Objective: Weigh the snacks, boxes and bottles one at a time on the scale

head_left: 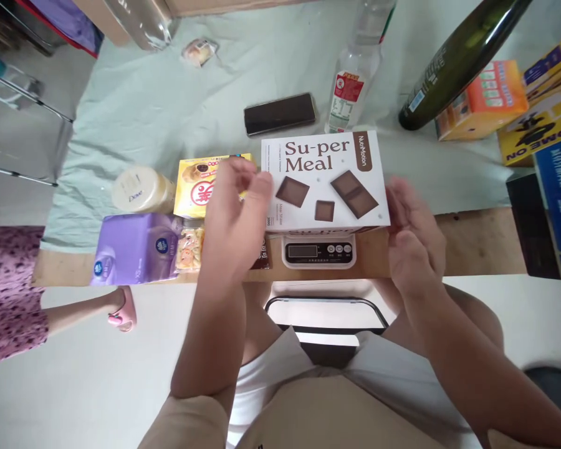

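A white Su-per Meal box [325,156] with brown chocolate squares printed on it rests over a small white kitchen scale [303,257], whose display and buttons show at the front. At the box's left edge is my left hand [236,215], fingers loosely curled and thumb apart from them; the thumb tip overlaps the edge. Beside the right edge, my right hand [416,240] is half curled and slightly blurred, its fingertips close to the box; contact is unclear. A yellow snack box [194,187] and a packet of crackers [189,249] lie left of my left hand, which partly hides them.
A purple tissue pack [133,249] and a Dove jar [140,189] stand left. Behind the box are a phone [280,114], a clear bottle [350,81] and a green bottle [449,68]. Several cartons stand right, including an orange box [484,100]. Another person's foot [121,308] shows left.
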A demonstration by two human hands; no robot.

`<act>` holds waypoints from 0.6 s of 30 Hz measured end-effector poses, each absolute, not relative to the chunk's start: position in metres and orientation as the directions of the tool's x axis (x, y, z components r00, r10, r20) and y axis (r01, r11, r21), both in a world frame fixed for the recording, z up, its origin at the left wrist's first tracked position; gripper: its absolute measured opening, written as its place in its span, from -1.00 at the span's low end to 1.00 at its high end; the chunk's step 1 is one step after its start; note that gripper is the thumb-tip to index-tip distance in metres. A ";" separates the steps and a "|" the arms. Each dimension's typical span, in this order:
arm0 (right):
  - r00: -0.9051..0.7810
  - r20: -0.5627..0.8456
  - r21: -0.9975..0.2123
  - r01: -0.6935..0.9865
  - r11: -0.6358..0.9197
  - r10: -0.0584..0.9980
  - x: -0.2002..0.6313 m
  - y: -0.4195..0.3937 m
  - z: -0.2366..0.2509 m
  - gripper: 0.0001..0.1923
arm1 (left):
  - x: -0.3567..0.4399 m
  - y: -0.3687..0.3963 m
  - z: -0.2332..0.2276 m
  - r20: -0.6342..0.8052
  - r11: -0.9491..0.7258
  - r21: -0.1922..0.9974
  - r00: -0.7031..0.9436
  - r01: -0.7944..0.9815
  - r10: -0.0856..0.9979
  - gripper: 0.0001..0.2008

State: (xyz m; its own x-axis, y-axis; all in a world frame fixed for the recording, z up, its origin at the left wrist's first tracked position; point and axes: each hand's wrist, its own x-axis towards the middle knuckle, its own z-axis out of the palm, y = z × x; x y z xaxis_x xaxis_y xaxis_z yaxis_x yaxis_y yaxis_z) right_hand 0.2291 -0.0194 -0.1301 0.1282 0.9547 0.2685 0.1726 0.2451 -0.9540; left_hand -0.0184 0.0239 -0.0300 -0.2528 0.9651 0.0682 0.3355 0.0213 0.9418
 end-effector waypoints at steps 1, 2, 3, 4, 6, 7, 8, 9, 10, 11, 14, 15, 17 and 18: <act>0.160 0.277 -0.957 0.140 0.256 0.948 0.230 -0.017 -0.133 -0.35 | -0.020 0.030 -0.034 0.134 -0.035 0.959 -0.338 0.283 0.931 -0.89; 0.200 0.282 -0.958 0.111 0.264 0.938 0.231 -0.015 -0.135 -0.35 | -0.022 0.037 -0.038 0.173 -0.074 0.968 -0.422 0.241 0.890 -0.89; 0.241 0.284 -0.958 0.094 0.269 0.928 0.232 -0.013 -0.137 -0.36 | -0.025 0.043 -0.041 0.176 -0.083 0.975 -0.485 0.206 0.857 -0.86; 0.275 0.283 -0.959 0.089 0.269 0.919 0.233 -0.011 -0.138 -0.36 | -0.029 0.049 -0.044 0.147 -0.062 0.982 -0.517 0.178 0.844 -0.85; 0.300 0.273 -0.962 0.084 0.260 0.914 0.234 -0.011 -0.138 -0.37 | -0.037 0.057 -0.050 0.053 0.019 0.990 -0.502 0.138 0.863 -0.84; 0.301 0.269 -0.963 0.081 0.256 0.915 0.234 -0.011 -0.137 -0.38 | -0.041 0.059 -0.051 0.023 0.051 0.989 -0.481 0.141 0.876 -0.83; 0.295 0.263 -0.965 0.079 0.251 0.919 0.235 -0.012 -0.137 -0.39 | -0.043 0.059 -0.052 0.009 0.075 0.984 -0.462 0.163 0.887 -0.81; 0.285 0.258 -0.966 0.078 0.246 0.923 0.235 -0.013 -0.138 -0.39 | -0.044 0.058 -0.052 -0.005 0.103 0.974 -0.439 0.200 0.899 -0.79; 0.274 0.255 -0.967 0.078 0.243 0.927 0.234 -0.014 -0.138 -0.40 | -0.045 0.056 -0.050 -0.022 0.137 0.958 -0.415 0.250 0.910 -0.79; 0.261 0.250 -0.968 0.078 0.238 0.933 0.234 -0.015 -0.139 -0.42 | -0.044 0.052 -0.047 -0.046 0.176 0.935 -0.386 0.308 0.921 -0.78; 0.199 0.205 -0.978 0.074 0.194 0.958 0.230 -0.014 -0.141 -0.43 | -0.038 0.036 -0.031 -0.148 0.271 0.852 -0.290 0.448 0.945 -0.64; 0.172 0.184 -0.982 0.069 0.175 0.968 0.228 -0.013 -0.141 -0.42 | -0.036 0.030 -0.024 -0.182 0.287 0.832 -0.254 0.475 0.950 -0.59; 0.116 0.155 -0.987 0.059 0.149 0.981 0.223 -0.012 -0.138 -0.40 | -0.033 0.019 -0.015 -0.238 0.284 0.817 -0.154 0.502 0.959 -0.55; 0.086 0.161 -0.986 0.059 0.156 0.983 0.220 -0.012 -0.137 -0.38 | -0.031 0.014 -0.011 -0.248 0.268 0.819 -0.109 0.508 0.963 -0.54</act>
